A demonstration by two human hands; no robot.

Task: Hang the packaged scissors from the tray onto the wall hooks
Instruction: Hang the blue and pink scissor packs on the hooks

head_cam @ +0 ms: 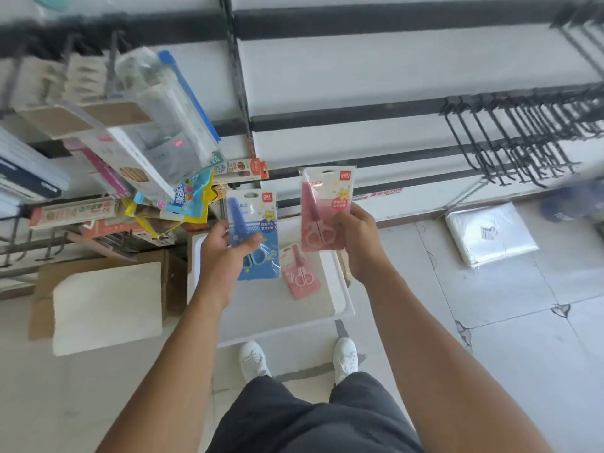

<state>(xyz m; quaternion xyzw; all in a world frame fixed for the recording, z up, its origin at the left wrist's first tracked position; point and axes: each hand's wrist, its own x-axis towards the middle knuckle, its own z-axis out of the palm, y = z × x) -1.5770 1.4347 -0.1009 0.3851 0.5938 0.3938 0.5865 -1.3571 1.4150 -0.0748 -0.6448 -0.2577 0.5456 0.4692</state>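
While lifted clear of the tray (287, 312) — blue scissors pack (263, 220): upright, pinched low between thumb and fingers of left hand (222, 253).
Pink scissors pack (322, 197): upright, hang-hole end up, gripped at lower right edge by right hand (359, 243).
Second pink pack (299, 273): flat on the tray, below and between the hands.
Wall hooks (510, 142): bare black prongs, up and right, well apart from both packs.
Step in hand: likely carrying two packs from tray to hooks.
Next move: raising a pack, lining its top hole with a prong tip, sliding on — one at a time.
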